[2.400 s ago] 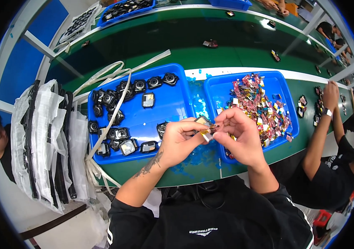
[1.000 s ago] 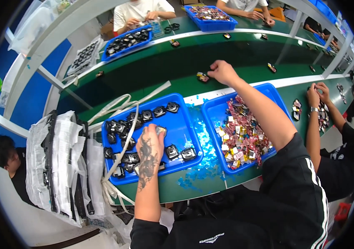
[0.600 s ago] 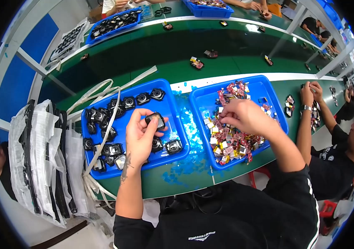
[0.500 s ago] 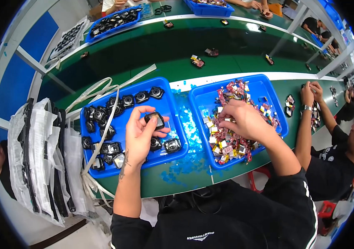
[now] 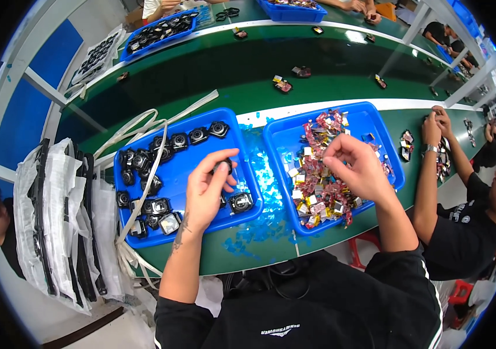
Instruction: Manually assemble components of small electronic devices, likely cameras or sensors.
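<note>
My left hand [image 5: 204, 189] is closed around a small black watch-like case [image 5: 225, 167], over the right part of the left blue tray [image 5: 248, 217]. My fingers cover most of the case. Beneath, the tray holds several black watch-like cases [image 5: 179, 141] with round faces. Above the right blue tray [image 5: 396, 157] hovers my right hand [image 5: 358, 168], fingers loosely curled and thumb a little apart. Nothing shows between its fingertips. Below it lies a heap of small red circuit boards [image 5: 321, 189] with silvery and yellow parts.
Blue film bits [image 5: 268, 174] litter the green table between the trays. A white strap [image 5: 158, 151] crosses the left tray. White-wrapped stacks [image 5: 62, 215] stand at left. Loose boards [image 5: 283, 85] lie on the green belt beyond. At right, a co-worker's hands [image 5: 434, 125] handle something small.
My right hand has risen off the board heap and shifted slightly right. My left hand has moved a little right and turned, hiding more of the black case.
</note>
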Available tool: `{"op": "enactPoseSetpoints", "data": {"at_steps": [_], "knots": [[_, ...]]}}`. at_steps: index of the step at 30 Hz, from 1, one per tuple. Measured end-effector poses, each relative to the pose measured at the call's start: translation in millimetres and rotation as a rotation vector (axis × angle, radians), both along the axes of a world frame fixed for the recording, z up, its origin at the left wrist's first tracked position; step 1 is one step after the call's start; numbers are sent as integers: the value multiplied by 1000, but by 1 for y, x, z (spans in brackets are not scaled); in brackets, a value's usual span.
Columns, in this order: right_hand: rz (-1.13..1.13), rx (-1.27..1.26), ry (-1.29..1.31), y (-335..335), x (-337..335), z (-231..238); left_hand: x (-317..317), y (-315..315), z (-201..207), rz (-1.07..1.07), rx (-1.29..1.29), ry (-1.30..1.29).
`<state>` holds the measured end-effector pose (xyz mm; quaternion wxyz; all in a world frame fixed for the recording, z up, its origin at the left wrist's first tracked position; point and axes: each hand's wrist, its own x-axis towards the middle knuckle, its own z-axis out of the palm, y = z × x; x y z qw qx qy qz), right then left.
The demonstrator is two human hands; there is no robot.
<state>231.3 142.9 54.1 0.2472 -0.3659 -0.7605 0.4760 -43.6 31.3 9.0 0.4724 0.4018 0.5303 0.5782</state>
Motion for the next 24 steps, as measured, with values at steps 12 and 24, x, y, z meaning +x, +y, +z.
{"op": "enactPoseSetpoints", "data": {"at_steps": [12, 24], "knots": [[92, -165, 105, -35, -50, 11, 39, -6, -10, -219, 374, 350], [10, -20, 177, -41, -77, -11, 39, -11, -7, -66, 228, 208]]}}
